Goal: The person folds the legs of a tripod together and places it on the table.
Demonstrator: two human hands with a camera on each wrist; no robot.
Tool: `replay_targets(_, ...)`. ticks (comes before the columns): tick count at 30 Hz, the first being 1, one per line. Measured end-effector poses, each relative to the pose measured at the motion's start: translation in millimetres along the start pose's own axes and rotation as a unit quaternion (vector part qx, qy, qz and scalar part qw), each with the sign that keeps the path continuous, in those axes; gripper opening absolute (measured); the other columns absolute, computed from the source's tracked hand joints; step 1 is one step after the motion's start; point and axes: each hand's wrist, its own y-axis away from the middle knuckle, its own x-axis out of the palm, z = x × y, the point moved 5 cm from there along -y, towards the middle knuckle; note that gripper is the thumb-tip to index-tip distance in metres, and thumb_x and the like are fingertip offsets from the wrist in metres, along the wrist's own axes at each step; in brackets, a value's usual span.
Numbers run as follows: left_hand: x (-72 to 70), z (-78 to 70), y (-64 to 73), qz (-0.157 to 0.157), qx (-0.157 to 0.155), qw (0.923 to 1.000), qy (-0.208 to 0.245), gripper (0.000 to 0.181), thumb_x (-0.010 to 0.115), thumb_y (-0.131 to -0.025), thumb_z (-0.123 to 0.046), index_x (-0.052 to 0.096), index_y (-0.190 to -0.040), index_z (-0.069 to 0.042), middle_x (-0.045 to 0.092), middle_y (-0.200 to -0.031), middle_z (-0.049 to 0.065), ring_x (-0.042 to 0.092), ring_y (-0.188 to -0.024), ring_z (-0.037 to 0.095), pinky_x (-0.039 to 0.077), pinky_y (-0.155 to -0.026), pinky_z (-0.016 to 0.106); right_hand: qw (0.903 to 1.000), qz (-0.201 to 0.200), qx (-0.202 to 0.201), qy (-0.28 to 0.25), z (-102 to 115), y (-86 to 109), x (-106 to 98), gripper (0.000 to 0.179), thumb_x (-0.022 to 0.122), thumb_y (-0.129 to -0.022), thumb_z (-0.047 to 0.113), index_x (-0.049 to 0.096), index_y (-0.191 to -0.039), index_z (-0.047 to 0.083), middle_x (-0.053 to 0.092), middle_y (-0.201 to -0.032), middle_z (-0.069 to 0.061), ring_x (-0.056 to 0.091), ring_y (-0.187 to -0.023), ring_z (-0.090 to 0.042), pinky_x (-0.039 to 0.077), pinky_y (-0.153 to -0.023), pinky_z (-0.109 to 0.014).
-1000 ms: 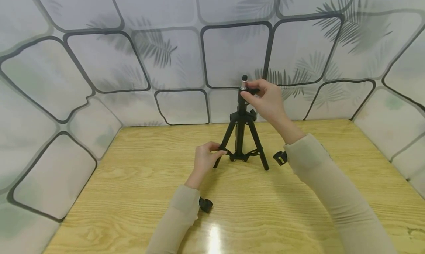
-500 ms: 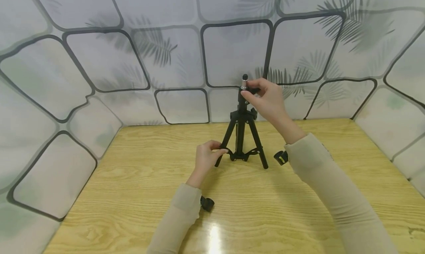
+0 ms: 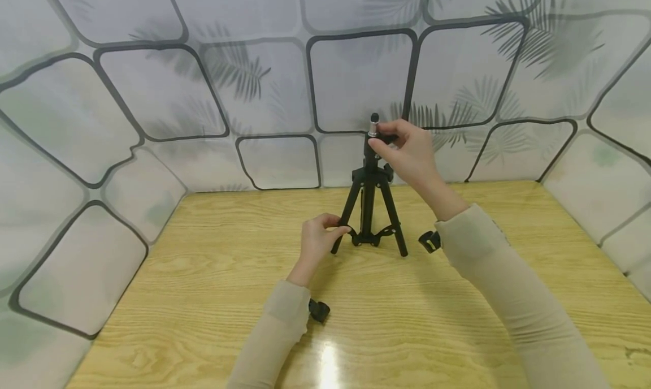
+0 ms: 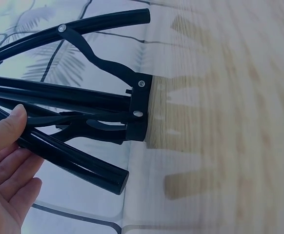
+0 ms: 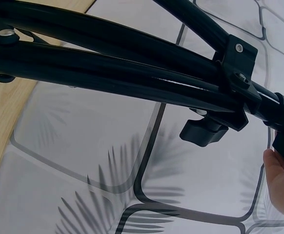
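A small black tripod (image 3: 367, 208) stands upright on the table, its legs partly spread. A silver stud (image 3: 373, 127) with a black tip tops its column. With thumb and fingers, my left hand (image 3: 317, 242) pinches the tripod's left leg where the brace joins it. The left wrist view shows the thumb on the brace (image 4: 83, 117) and the fingers under the leg (image 4: 78, 163). My right hand (image 3: 413, 154) grips the black top of the column just below the stud, its fingers largely out of frame in the right wrist view. A black knob (image 5: 204, 130) sticks out below the leg hub.
The light wood table (image 3: 229, 264) extends around the tripod. Behind it rises a patterned cloth wall (image 3: 274, 95), close to the tripod's back. Black wrist-worn pieces show at the left sleeve (image 3: 277, 332) and the right sleeve (image 3: 488, 259).
The tripod's front legs have drawn slightly closer together. My left hand has shifted a little right and away with the left leg. The right hand keeps its grip at the top.
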Motion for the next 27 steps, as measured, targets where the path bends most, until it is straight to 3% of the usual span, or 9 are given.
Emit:
replay_targets(15,2.9,2.2,-2.9,0.001,-0.012,0.9999,0.008,0.026,0.074,-0.072,-0.021,0.067,-0.090,-0.002,0.066,-0.085,0.008,0.063,-0.077,0.018,0.051,-0.062,0.024,0.9999,-0.006,0.007,-0.009,-0.5,-1.0,1.9,0.030,0.065,-0.081,0.018,0.061,-0.106,0.002,0.061,-0.105,-0.010,0.057,-0.090,-0.018,0.045,-0.078,-0.031)
replay_targets(27,4.8,-1.3,-5.1,0.004,0.006,0.9997,0.025,0.024,0.073,-0.074,-0.018,0.067,-0.089,-0.001,0.066,-0.085,0.009,0.064,-0.075,0.018,0.050,-0.058,0.021,0.9999,-0.012,-0.008,0.003,0.5,-0.6,1.0,0.029,0.065,-0.081,0.018,0.061,-0.105,0.002,0.061,-0.103,-0.009,0.058,-0.084,-0.018,0.045,-0.072,-0.025)
